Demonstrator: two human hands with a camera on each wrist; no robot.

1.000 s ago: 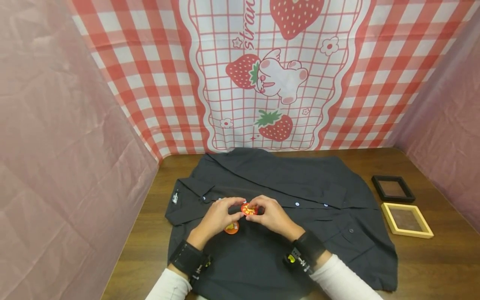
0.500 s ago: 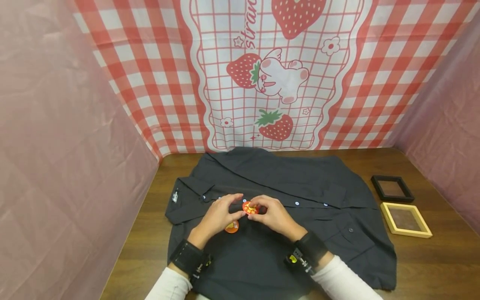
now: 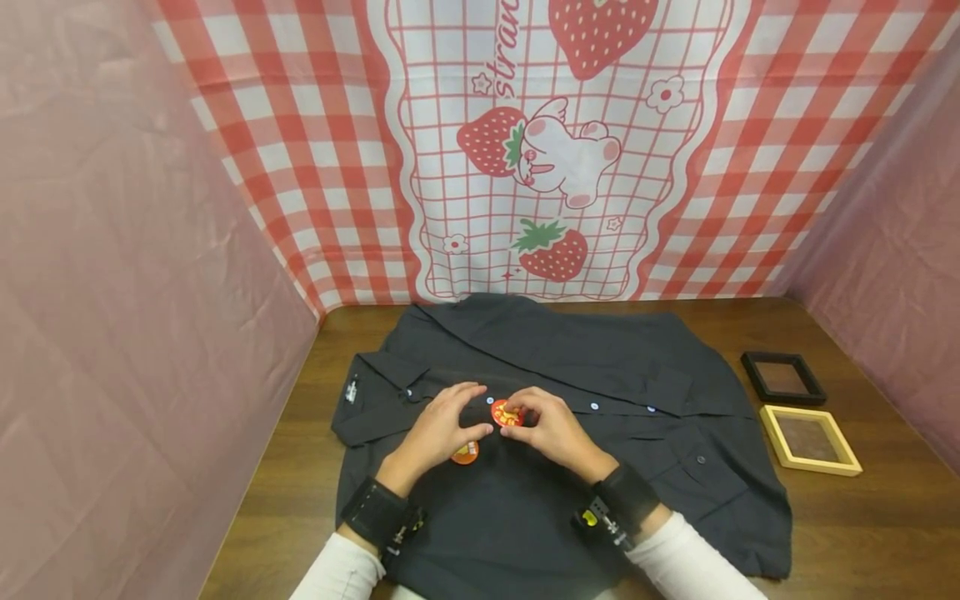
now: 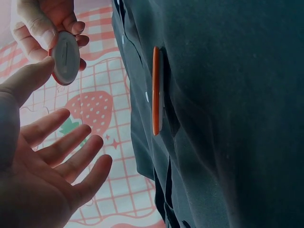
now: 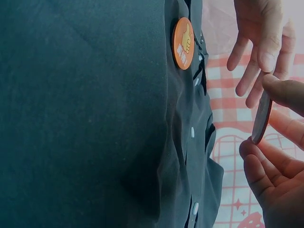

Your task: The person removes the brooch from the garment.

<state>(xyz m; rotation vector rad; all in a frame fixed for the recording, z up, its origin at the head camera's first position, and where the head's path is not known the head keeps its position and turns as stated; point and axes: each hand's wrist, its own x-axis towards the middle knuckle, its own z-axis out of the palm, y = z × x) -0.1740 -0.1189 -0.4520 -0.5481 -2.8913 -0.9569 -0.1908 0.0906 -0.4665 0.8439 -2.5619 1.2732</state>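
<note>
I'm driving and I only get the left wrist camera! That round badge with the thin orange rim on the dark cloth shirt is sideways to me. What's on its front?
Observer: The right wrist view shows a yellow cartoon hand on the orange round badge.
Operator: And the other one, in the right hand? I just see a pale back.
Observer: In the head view its front is red with yellow markings, too small to read: a red round badge.
Operator: Is anything lying beside the dark cloth shirt?
Observer: Yes, on the person's right, a black four-sided frame and a pale yellow four-sided frame lie on the brown wooden table.
</note>
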